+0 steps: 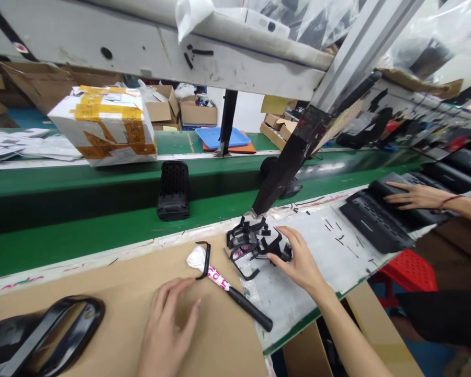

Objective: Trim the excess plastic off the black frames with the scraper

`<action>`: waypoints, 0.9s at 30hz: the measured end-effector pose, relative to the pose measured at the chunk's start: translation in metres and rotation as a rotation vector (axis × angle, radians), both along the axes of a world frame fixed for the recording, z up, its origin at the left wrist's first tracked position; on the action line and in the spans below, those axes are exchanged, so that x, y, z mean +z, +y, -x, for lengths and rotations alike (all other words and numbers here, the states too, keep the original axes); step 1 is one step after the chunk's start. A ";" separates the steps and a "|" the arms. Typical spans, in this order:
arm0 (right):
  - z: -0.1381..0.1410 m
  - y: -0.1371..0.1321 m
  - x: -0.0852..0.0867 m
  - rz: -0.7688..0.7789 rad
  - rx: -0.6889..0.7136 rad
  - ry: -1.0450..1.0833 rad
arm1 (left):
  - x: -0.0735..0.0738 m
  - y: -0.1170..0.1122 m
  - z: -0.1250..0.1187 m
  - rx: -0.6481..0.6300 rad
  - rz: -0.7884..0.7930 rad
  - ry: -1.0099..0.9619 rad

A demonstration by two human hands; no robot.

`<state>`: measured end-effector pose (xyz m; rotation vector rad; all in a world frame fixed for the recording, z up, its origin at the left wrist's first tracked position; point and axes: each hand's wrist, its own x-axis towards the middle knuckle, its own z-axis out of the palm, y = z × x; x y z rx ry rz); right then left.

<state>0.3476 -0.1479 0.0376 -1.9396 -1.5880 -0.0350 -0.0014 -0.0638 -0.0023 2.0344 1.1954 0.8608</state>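
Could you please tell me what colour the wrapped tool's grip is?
The grip is black, seen best in the head view.

clips: smooth plastic | frame: glossy plastic | sheet: matt cardboard | conveyor: smooth

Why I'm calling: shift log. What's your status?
Left hand open. Right hand at jumbled black plastic pieces, grip unclear. White-wrapped, black-handled tool lies between hands.

Black clips, black handle, white wrap, seemingly pink-lettered, green belt, tan cardboard
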 end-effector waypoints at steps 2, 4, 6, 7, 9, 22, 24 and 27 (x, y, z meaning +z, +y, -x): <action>0.001 -0.011 -0.012 -0.114 -0.036 0.027 | 0.007 0.018 -0.006 -0.042 -0.127 0.084; 0.005 -0.023 -0.026 -0.211 -0.121 0.070 | 0.011 0.035 -0.015 -0.092 -0.218 0.184; 0.011 -0.034 -0.040 -0.270 -0.220 0.171 | 0.012 0.049 -0.023 -0.145 -0.253 0.277; 0.015 -0.040 -0.046 -0.290 -0.265 0.251 | 0.011 0.053 -0.026 -0.169 -0.257 0.313; 0.022 -0.048 -0.056 -0.314 -0.331 0.413 | 0.010 0.059 -0.030 -0.202 -0.255 0.349; 0.036 -0.030 -0.062 -0.482 -0.330 0.516 | 0.049 0.021 -0.082 -0.457 -0.426 0.013; 0.038 -0.030 -0.061 -0.491 -0.277 0.415 | 0.039 0.007 -0.101 -0.528 -0.455 0.066; 0.031 -0.032 -0.055 -0.474 -0.209 0.273 | 0.018 -0.004 -0.120 -0.570 -0.490 0.202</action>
